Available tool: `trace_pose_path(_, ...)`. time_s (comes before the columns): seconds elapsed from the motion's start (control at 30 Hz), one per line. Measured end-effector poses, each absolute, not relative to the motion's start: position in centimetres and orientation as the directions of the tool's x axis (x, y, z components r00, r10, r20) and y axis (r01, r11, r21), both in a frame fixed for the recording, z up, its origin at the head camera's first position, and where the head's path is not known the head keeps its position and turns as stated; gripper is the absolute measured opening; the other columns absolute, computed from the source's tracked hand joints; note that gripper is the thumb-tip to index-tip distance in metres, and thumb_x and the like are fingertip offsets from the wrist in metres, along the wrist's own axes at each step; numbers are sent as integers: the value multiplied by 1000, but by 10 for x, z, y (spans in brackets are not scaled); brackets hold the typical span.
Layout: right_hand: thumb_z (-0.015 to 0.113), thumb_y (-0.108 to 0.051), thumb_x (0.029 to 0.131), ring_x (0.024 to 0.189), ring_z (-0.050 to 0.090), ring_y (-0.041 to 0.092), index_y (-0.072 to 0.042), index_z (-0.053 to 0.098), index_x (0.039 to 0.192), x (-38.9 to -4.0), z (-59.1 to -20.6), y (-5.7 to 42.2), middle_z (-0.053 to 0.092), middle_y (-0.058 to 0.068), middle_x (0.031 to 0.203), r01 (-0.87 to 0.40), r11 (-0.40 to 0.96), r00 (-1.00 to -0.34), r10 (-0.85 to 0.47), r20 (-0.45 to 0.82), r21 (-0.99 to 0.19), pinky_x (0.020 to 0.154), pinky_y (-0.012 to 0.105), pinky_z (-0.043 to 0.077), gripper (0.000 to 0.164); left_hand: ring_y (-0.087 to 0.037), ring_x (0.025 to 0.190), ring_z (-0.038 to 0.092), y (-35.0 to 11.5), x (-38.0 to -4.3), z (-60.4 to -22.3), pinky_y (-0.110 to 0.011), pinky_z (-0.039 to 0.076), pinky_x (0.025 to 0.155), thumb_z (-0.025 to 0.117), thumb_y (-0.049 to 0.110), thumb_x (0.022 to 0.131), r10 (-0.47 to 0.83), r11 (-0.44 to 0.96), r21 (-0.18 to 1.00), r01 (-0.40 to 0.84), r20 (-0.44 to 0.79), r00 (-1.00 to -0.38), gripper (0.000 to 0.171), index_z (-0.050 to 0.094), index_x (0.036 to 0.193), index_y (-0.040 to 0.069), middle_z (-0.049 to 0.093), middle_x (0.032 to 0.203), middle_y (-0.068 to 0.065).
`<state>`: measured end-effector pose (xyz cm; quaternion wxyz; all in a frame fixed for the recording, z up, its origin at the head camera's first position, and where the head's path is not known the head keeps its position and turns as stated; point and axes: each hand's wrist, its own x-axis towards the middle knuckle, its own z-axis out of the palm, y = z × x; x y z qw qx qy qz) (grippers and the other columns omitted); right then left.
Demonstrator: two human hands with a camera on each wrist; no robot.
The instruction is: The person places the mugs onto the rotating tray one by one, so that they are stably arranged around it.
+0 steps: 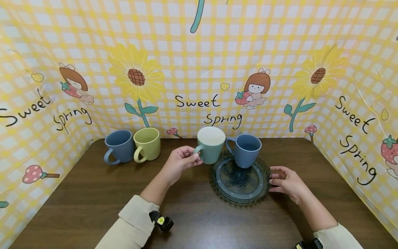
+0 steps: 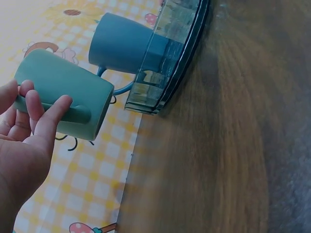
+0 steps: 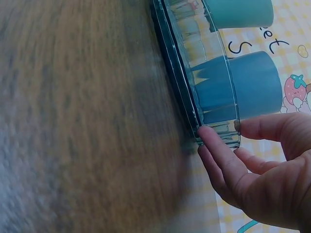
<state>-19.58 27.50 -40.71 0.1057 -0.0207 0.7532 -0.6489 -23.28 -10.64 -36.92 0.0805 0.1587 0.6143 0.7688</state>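
My left hand [image 1: 183, 160] holds a green mug [image 1: 212, 152] with a white inside by its handle, raised beside the back left rim of a round, dark clear glass tray [image 1: 228, 199]. In the left wrist view the mug [image 2: 65, 87] hangs clear of the tray's wall, fingers curled at the handle. Inside the tray, toward its back, a blue mug [image 1: 247, 152] stands upright with its handle to the left. At the tray's right side my right hand [image 1: 289, 183] grips the edge, with fingertips [image 3: 209, 133] at the base and rim.
Another blue mug [image 1: 119, 147] and a yellow-green mug [image 1: 147, 143] stand side by side at the back left of the brown wooden table [image 1: 93, 207]. A yellow checked cloth [image 1: 199, 69] hangs behind the table and along both sides.
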Motion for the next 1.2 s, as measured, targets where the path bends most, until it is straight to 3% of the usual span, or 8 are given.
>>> trace_pose_path(0.23, 57, 11, 90, 86, 66, 24, 16, 28, 139, -194, -406, 274, 53, 32, 117, 108, 155, -978, -163, -133, -982, 75, 41, 60, 57, -19, 84, 69, -100, -233, -369, -39, 56, 88, 56, -5, 95, 335, -236, 971, 46, 125, -934, 18, 51, 107, -19, 64, 88, -10)
trace_pose_path(0.37, 57, 11, 89, 85, 65, 22, 16, 28, 139, -194, -405, 273, 52, 32, 116, 108, 150, -978, -160, -132, -983, 75, 41, 60, 57, -19, 83, 69, -97, -233, -370, -41, 56, 87, 56, -6, 95, 349, -243, 969, 41, 126, -929, 4, 59, 98, -8, 64, 86, -9)
trace_pose_path(0.5, 58, 11, 89, 86, 65, 22, 16, 29, 138, -193, -406, 273, 53, 31, 116, 107, 152, -979, -159, -131, -983, 75, 41, 60, 57, -19, 81, 69, -93, -233, -372, -42, 56, 88, 57, -6, 94, 363, -249, 968, 35, 127, -923, 8, 61, 94, 0, 64, 84, -8)
trace_pose_path(0.73, 58, 11, 89, 86, 65, 22, 16, 29, 138, -192, -406, 274, 53, 30, 115, 103, 155, -980, -151, -127, -983, 76, 41, 60, 57, -19, 81, 68, -83, -233, -375, -53, 50, 93, 56, -6, 95, 397, -265, 964, 12, 120, -910, 9, 61, 92, 1, 63, 82, -8)
trace_pose_path(1.0, 58, 11, 90, 89, 64, 21, 15, 28, 139, -191, -408, 272, 51, 32, 118, 107, 154, -980, -150, -130, -982, 77, 41, 59, 58, -18, 78, 67, -75, -234, -375, -53, 50, 92, 56, -6, 95, 416, -250, 968, -25, 84, -905, 5, 61, 93, -3, 63, 80, -8)
trace_pose_path(1.2, 57, 12, 89, 88, 63, 21, 15, 28, 139, -190, -407, 271, 51, 32, 118, 109, 162, -983, -132, -131, -981, 77, 41, 59, 58, -18, 76, 66, -69, -235, -379, -50, 52, 92, 55, -3, 96, 429, -250, 967, -47, 67, -901, 10, 61, 90, 2, 63, 81, -8)
